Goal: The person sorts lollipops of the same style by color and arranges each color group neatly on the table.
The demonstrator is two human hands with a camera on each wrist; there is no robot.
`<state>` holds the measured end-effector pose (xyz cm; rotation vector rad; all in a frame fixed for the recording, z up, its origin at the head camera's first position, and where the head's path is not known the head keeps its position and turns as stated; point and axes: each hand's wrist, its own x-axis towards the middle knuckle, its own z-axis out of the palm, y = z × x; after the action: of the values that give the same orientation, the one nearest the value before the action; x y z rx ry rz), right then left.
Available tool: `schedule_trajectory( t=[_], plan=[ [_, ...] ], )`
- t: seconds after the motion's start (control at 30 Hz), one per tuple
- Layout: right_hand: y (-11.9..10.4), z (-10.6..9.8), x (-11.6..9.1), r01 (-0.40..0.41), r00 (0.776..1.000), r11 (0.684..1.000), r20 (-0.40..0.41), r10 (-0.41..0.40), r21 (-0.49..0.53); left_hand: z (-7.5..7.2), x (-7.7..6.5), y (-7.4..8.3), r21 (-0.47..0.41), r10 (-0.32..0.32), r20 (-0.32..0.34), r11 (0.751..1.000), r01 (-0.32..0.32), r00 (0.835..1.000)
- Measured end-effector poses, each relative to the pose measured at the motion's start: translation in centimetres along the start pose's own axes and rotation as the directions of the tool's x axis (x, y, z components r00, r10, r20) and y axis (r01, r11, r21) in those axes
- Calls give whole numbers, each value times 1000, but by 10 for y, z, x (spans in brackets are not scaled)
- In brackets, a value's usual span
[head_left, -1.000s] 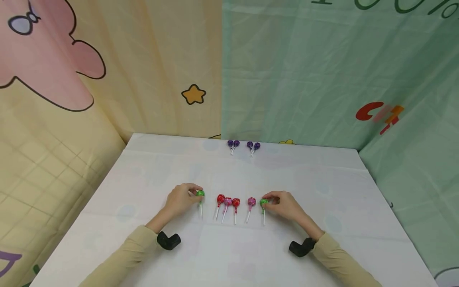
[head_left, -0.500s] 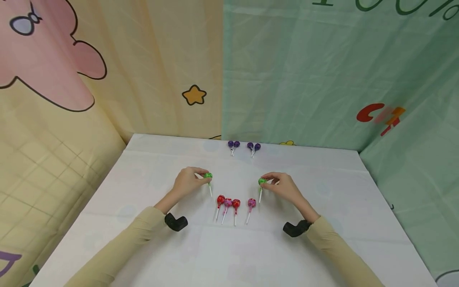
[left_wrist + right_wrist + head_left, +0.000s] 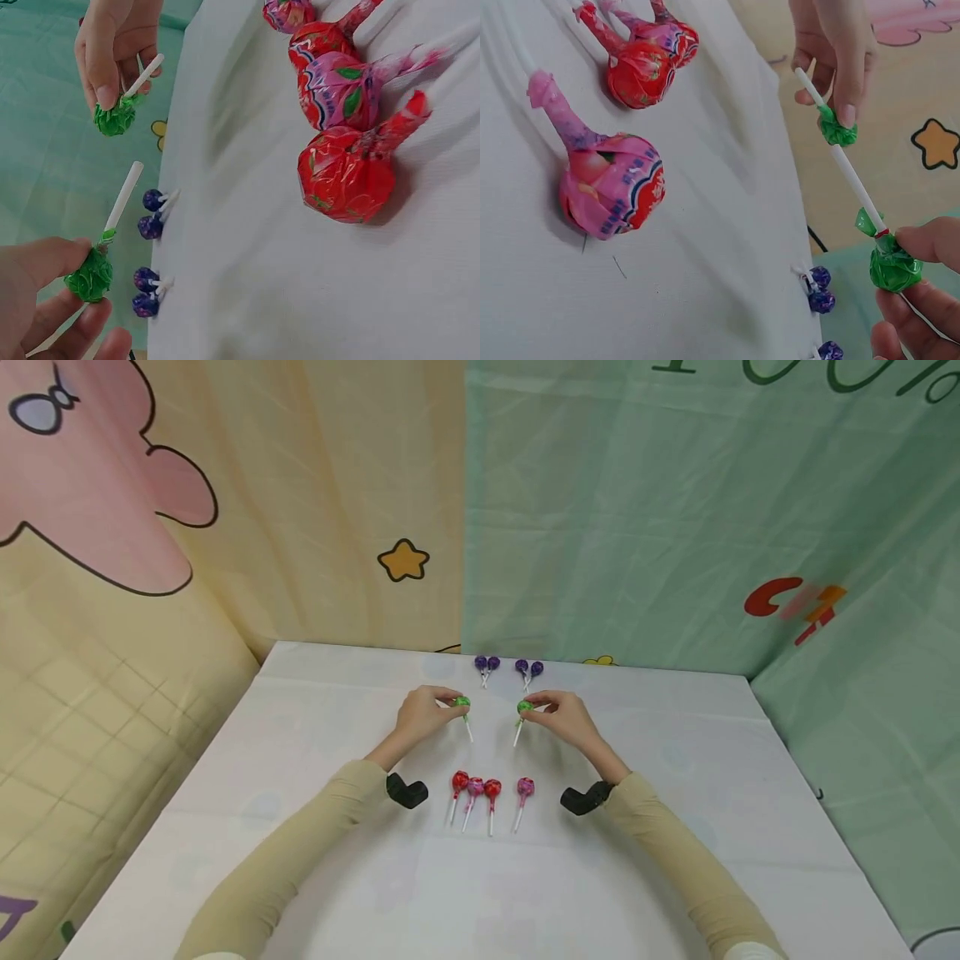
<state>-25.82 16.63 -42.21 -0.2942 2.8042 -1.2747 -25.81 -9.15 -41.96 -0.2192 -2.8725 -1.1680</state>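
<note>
My left hand (image 3: pixel 425 713) pinches a green lollipop (image 3: pixel 91 275) by its wrapped head, the white stick pointing down toward me in the head view. Facing it, my right hand (image 3: pixel 564 718) holds a second green lollipop (image 3: pixel 895 268) the same way, between thumb and fingers. Both are raised above the white table, a short gap apart. Nearer me lie two red lollipops (image 3: pixel 460 781) with a pink lollipop (image 3: pixel 476 787) between them. Another pink lollipop (image 3: pixel 613 186) lies a little to their right.
At the table's (image 3: pixel 337 677) far edge lie two pairs of purple lollipops (image 3: pixel 487 663), sticks crossed or touching. Behind that edge hangs a printed curtain (image 3: pixel 600 527). A black wrist mount (image 3: pixel 407 791) sits on the left wrist, and a similar black mount (image 3: pixel 587 798) on the right.
Both hands have lifted the green lollipops from the ends of the row, carried them away from me toward the purple ones, and drawn closer together. The red and pink lollipops have stayed put.
</note>
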Motion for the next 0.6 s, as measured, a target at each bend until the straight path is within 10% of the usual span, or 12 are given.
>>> schedule_trajectory(
  t=[0.6],
  plan=[
    [4,32,61,22,1000,999,16,-21,-24,34,54,-7,-29,-63,14,998,63,998]
  ],
)
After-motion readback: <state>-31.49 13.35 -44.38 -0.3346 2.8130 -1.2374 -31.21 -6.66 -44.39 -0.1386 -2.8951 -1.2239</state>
